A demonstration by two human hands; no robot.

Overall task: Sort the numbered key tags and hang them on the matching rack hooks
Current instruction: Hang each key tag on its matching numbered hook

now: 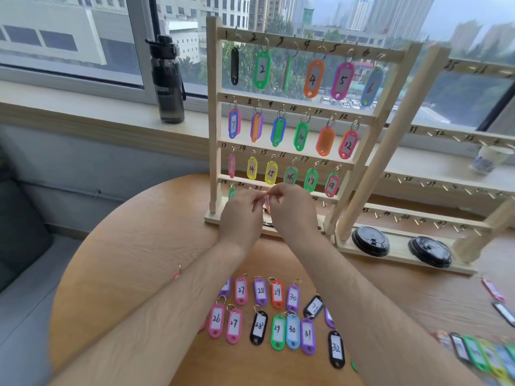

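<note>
Nearest the viewer, beneath both forearms, loose key tags (pixel 260 327) lie in rows on a round wooden table (pixel 117 260); numbers 26 to 32 are readable. Farther out, the left hand (pixel 239 218) and right hand (pixel 292 211) meet with fingers curled, together pinching one small pinkish tag (pixel 267 201). Its number is hidden. Just beyond the hands stands the wooden rack (pixel 214 107), with tags 1 to 18 hung above them. This looks like hanging on the bottom row. Next, the tag's ring must slip over its matching hook.
</note>
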